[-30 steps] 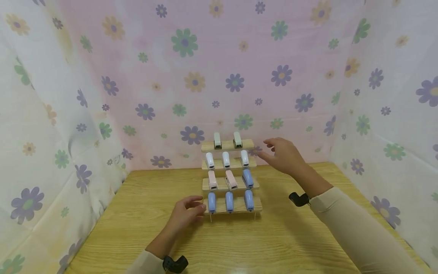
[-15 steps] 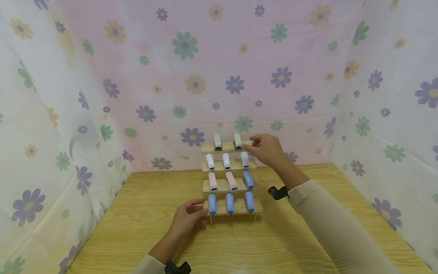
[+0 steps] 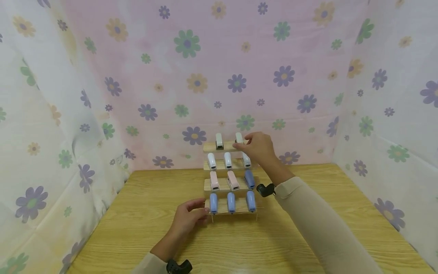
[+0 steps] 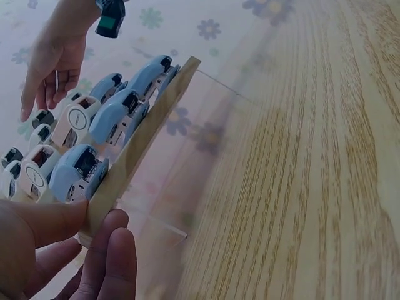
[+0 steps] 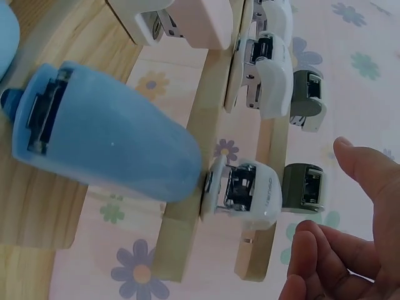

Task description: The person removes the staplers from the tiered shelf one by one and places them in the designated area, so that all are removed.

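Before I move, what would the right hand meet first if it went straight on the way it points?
Probably the rightmost stapler on the top shelf: the right hand points at it, its thumb overlapping it in the head view. Depth is unclear, so I can't confirm contact.

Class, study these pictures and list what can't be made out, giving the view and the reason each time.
Head: right end of the top shelf, hidden behind the right hand.
Head: lower part of the top-right stapler, partly covered by that hand's thumb.
Left wrist: part of the bottom shelf end, covered by the left hand.
Right wrist: much of one blue stapler, cut off by the left edge.
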